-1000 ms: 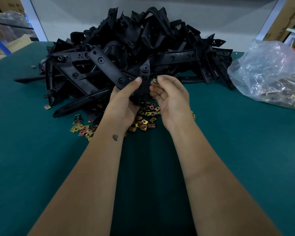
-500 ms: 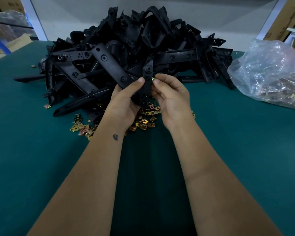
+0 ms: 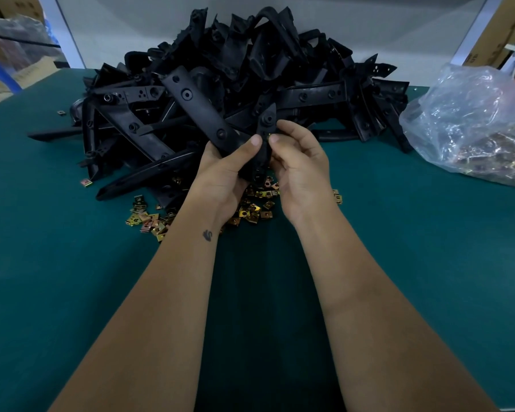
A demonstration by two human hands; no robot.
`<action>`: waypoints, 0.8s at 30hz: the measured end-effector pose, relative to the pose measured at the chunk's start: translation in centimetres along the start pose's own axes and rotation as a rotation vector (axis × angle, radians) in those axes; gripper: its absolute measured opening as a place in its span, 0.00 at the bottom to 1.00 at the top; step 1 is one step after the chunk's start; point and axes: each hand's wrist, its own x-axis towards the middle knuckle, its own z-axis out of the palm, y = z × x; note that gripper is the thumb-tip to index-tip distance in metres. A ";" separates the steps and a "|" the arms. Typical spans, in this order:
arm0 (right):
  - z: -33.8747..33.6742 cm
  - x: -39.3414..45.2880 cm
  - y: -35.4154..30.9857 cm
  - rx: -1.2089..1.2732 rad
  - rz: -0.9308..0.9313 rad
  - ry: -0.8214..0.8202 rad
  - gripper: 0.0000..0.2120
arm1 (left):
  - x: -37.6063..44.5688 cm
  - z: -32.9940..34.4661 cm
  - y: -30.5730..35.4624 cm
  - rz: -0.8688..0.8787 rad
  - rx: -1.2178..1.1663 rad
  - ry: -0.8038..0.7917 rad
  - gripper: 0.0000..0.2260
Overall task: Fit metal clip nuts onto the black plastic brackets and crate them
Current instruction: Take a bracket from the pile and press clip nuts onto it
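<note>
Both hands are up in front of the heap, working on one black plastic bracket [image 3: 265, 135] held upright between them. The left hand [image 3: 223, 179] has its fingers curled round the bracket's lower part, thumb laid up along its face. The right hand [image 3: 302, 171] pinches at the bracket's right edge, thumb tip almost meeting the other thumb; a speck of brass there looks like a clip nut [image 3: 269, 135], though it is mostly hidden by the thumb. Behind them a big pile of brackets [image 3: 235, 84] sprawls over the green surface [image 3: 399, 248]. Loose clip nuts [image 3: 149, 218], brass and copper coloured, lie scattered beneath the wrists and out to the left of them. Off to the right sits a clear plastic bag [image 3: 473, 120] with more metal pieces inside.
</note>
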 end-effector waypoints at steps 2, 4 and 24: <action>0.3 -0.1 0.1 -0.017 -0.012 -0.009 0.10 | -0.1 0.1 -0.1 0.011 0.039 0.006 0.25; 0.4 -0.2 0.1 -0.028 -0.016 -0.004 0.10 | -0.1 0.1 -0.2 0.019 0.052 0.010 0.25; -1.1 -0.4 0.3 -1.435 -0.198 -0.049 0.13 | -0.3 -1.3 1.6 0.022 -0.534 -0.090 0.09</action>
